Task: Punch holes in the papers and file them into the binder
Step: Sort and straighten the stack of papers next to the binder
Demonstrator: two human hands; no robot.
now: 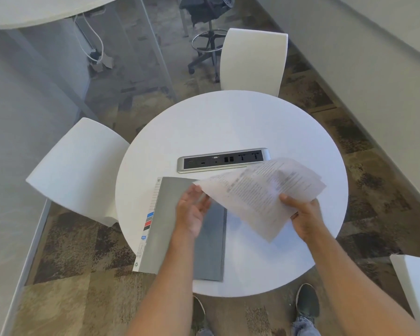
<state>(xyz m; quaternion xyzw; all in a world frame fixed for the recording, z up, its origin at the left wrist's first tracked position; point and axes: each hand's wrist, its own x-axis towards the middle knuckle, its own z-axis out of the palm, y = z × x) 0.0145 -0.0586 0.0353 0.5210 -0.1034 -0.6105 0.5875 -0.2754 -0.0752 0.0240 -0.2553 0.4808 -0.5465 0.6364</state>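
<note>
A grey binder lies closed on the left part of the round white table, its labelled spine hanging past the table's left edge. A darker grey flat folder lies beside it on the right. My right hand grips a loose stack of printed papers by its near edge, held above the table and blurred. Over the binder hovers my left hand, fingers spread, its fingertips at the stack's left corner. No hole punch shows.
A silver power and data socket strip is set into the table's middle. Two white chairs stand at the far side and the left. A black stool stands farther back. My shoes show below the table's edge.
</note>
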